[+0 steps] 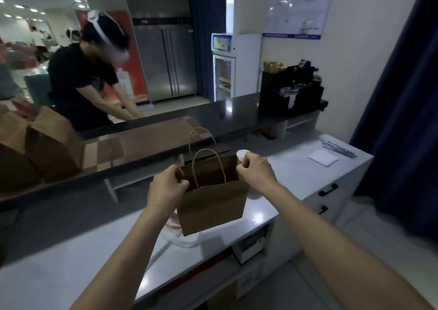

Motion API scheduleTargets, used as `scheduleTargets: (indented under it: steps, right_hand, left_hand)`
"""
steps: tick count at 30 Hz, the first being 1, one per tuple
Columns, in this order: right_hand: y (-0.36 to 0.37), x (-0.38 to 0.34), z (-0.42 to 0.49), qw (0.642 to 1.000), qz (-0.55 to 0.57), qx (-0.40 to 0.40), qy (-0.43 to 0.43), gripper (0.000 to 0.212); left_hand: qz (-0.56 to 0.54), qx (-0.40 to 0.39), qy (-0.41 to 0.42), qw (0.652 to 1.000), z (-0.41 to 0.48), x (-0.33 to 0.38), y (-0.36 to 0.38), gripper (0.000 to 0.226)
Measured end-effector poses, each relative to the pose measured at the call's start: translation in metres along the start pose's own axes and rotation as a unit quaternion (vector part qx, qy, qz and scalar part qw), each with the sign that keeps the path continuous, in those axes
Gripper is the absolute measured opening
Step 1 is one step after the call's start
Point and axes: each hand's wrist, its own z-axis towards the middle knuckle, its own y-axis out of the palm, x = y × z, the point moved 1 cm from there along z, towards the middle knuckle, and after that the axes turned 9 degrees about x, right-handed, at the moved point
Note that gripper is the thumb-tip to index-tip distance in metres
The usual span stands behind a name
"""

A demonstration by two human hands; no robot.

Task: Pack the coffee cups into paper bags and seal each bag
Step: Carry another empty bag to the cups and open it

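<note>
Lifted paper bag (213, 205), cup (173, 223) half hidden behind, brown bags (47, 148) left

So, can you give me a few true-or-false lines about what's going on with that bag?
1. The left hand and the right hand each pinch the top edge of the bag. True.
2. The bag lies flat on the counter. False: it is upright, held by its top edge.
3. A white lid shows just behind the right hand. True.
4. Nobody else is in view. False: a person in a black shirt leans forward beyond the far counter.
</note>
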Motion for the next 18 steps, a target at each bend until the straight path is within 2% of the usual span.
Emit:
scheduleTargets:
  steps: [8, 18]
  right_hand:
    - [-0.085, 0.102, 0.008, 0.992, -0.021, 0.053, 0.110, 0.016]
    - [-0.125, 0.207, 0.058, 0.978, -0.075, 0.089, 0.174, 0.012]
  left_hand:
    - [-0.047, -0.092, 0.060, 0.993, -0.003, 0.086, 0.091, 0.017]
    - [-0.064, -0.160, 0.086, 0.981, 0.019, 0.155, 0.209, 0.016]
